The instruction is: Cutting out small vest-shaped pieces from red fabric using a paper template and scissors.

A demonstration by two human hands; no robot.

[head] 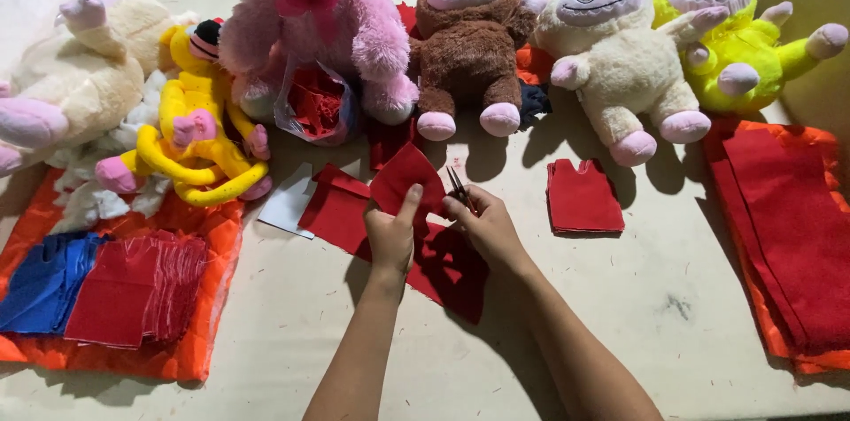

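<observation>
My left hand [391, 233] pinches a piece of red felt [405, 177], holding it up off the table with the thumb on its lower edge. Just to its right, my right hand [482, 224] grips small scissors [459, 190] with the blades at the felt's right edge. Under both hands lies a larger sheet of red felt [443, 266]. To the right, apart from my hands, a small stack of cut red vest-shaped pieces [583, 197] rests on the cream table [620, 332].
Plush toys line the far edge: cream [71, 76], yellow long-armed [195, 129], pink [310, 23], brown [465, 40], cream [620, 58] and yellow-green [735, 31]. Red and blue fabric stacks [106, 288] lie on orange cloth at left. Red felt sheets [788, 235] lie at right.
</observation>
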